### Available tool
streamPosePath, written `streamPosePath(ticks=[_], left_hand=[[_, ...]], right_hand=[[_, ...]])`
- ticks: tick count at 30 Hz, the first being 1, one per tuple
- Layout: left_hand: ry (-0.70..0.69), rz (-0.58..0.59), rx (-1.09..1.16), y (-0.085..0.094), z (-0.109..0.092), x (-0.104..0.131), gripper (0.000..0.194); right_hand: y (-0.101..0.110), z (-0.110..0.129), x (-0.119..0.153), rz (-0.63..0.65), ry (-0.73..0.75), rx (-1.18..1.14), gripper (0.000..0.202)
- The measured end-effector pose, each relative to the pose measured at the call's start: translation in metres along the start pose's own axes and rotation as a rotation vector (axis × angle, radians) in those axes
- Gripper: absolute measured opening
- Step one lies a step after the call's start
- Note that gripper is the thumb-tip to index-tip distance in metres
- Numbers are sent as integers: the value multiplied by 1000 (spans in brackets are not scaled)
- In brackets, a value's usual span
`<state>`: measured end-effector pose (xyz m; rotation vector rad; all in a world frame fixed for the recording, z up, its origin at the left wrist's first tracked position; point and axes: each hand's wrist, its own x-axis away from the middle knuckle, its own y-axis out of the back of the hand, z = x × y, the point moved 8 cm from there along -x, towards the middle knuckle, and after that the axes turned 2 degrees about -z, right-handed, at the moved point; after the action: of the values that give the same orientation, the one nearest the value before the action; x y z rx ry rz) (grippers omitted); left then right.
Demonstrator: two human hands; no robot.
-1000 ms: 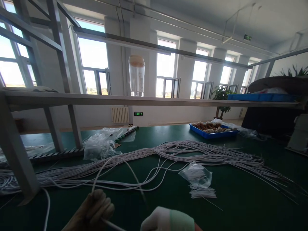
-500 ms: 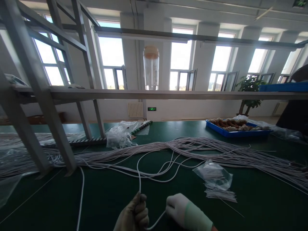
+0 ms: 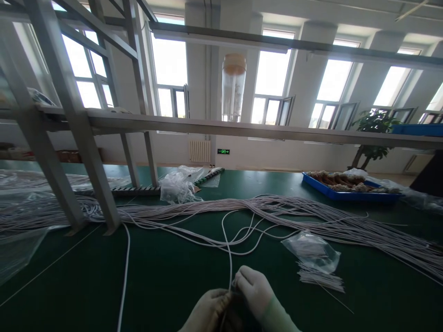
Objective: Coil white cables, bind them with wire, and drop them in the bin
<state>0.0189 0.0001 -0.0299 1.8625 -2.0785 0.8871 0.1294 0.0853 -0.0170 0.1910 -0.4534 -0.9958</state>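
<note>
White fabric gloves cover both my hands, held close together low over the dark green tabletop (image 3: 166, 286). My left hand (image 3: 210, 308) is closed around a single thin white round cable (image 3: 229, 251), which rises from between my thumb and fingers and curves up toward a long bundle of pale grey-white cables (image 3: 311, 219) lying across the table. My right hand (image 3: 255, 289) is just beside it, fingers bent in toward the thumb at the same cable; I cannot tell whether they grip it, as the fingertips are partly hidden and dark. To my right lies a clear plastic bag (image 3: 313, 251) with thin white strips (image 3: 321, 279) spread at its lower edge. Beyond the bundle sits a shallow blue plastic tray (image 3: 360, 197) filled with brown and pale clumped pieces (image 3: 346, 180), and farther left, crumpled clear plastic wrap (image 3: 178, 184). Another loose white cable (image 3: 124, 281) runs down the table on my left, near the grey metal rack legs (image 3: 62, 166). Above, a clear bottle with a peach-coloured lid (image 3: 234, 87) stands upright on the long pale shelf (image 3: 242, 130).
</note>
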Motion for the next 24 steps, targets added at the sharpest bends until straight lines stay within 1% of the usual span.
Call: streamPosePath(ticks=[2,3,6,8,10,12,14,16,18,21,24], left_hand=[[14,-1,90,-5,0,-4,44],[3,8,145,-8,-3,-3,41],[-27,64,238,-19,-14,8,27],[-35,86,241,-21,-17,14,23],[-40,50,214,-14,-15,15,27],[-46,-24,205,-2,-7,10,33],[-62,-97,192,10,0,4,36],[-97,-145,171,19,3,1,31],[-137,-179,129,23,1,1,27],[-212,-172,108,24,-8,5,30],[-269,-105,185,22,-13,7,30]], right_hand=[[-2,6,6,4,18,-22,20],[-3,9,8,7,26,-34,20],[-4,14,11,-4,55,-81,23],[-3,13,12,-19,67,-117,24],[-4,12,13,-24,92,-154,23],[-7,12,14,-2,120,-189,20],[-9,12,16,11,128,-176,18],[-10,14,19,17,141,-119,17],[-13,20,22,25,196,-55,17],[-21,30,29,52,296,23,17],[-30,35,35,69,324,88,16]])
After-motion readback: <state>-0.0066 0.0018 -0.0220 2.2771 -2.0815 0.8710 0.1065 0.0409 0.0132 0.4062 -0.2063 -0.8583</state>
